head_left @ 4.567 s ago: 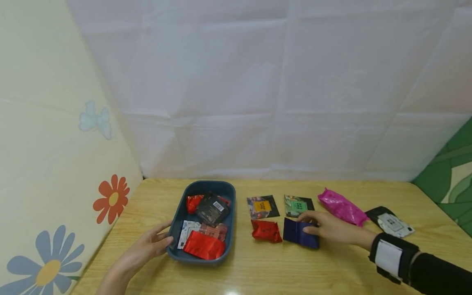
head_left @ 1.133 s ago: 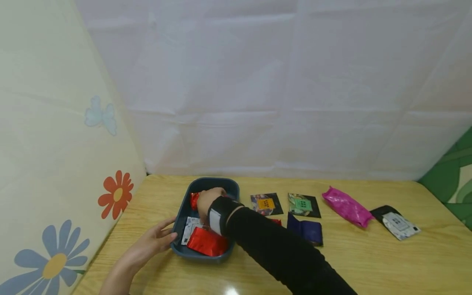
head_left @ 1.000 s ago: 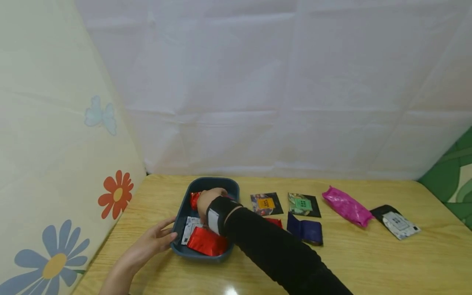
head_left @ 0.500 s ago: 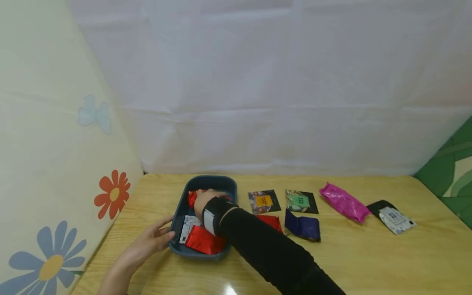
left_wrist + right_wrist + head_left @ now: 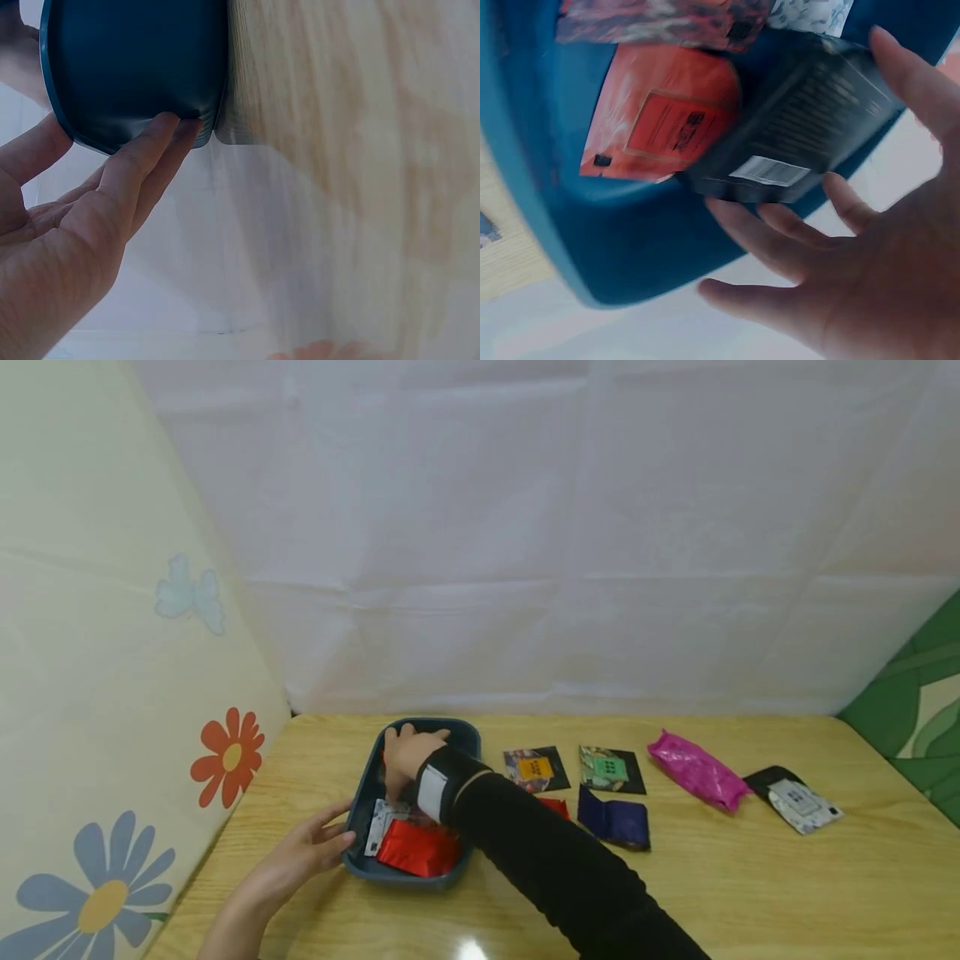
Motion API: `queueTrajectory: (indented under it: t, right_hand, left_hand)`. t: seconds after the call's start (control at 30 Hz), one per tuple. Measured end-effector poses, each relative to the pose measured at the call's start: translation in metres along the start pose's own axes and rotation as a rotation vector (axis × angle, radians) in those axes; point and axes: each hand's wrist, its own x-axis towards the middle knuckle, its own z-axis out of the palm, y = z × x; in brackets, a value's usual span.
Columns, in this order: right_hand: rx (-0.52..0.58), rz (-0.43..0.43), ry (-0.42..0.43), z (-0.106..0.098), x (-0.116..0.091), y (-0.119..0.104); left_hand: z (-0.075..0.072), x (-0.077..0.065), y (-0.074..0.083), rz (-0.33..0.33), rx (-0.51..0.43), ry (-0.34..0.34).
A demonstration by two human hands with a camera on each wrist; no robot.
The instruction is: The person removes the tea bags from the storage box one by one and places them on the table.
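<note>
A dark blue plastic tray (image 5: 397,880) stands on the left of the table, with several packets inside. My left hand (image 5: 307,843) rests against its left side, fingers straight along the outer wall and thumb near the rim in the left wrist view. Inside the tray's back part, my right hand (image 5: 855,255) has its fingers spread around a black packet with a barcode (image 5: 802,112), fingertips right at its edges. That packet is tilted, blurred, and overlaps a red packet with a label (image 5: 679,120). A shiny red packet (image 5: 420,850) and a white patterned packet (image 5: 378,827) lie nearer the front.
Right of the tray lie an orange-labelled packet (image 5: 536,768), a green-labelled packet (image 5: 609,768), a purple packet (image 5: 618,822), a pink packet (image 5: 697,770) and a black-and-white packet (image 5: 798,802). The right sleeve (image 5: 547,852) partly hides a red packet (image 5: 556,807).
My right hand has left the purple packet and reached into the tray; in the last half second it shifted slightly left and its fingers spread. The left hand stays at the tray.
</note>
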Motion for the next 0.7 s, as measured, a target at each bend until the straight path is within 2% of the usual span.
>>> queueTrajectory:
  t: [0.13,0.3,0.43,0.6,0.7]
  right_hand:
    - [0.003,-0.069,0.025,-0.004,0.003,0.012]
    - [0.038,-0.199,0.123,-0.006,-0.004,0.031]
    - [0.050,-0.275,0.225,-0.002,-0.017,0.043]
    - [0.026,-0.318,0.337,0.005,-0.041,0.053]
    - [0.066,-0.351,0.371,0.010,-0.054,0.060]
  left_hand:
    - [0.001,0.001,0.000,-0.016,0.004,0.016]
    - [0.001,0.002,0.001,-0.006,0.003,0.002]
    - [0.000,0.002,0.000,0.023,-0.005,-0.031]
    - [-0.002,0.002,-0.002,0.026,0.003,-0.018]
    - [-0.002,0.002,-0.002,0.024,-0.003,-0.010]
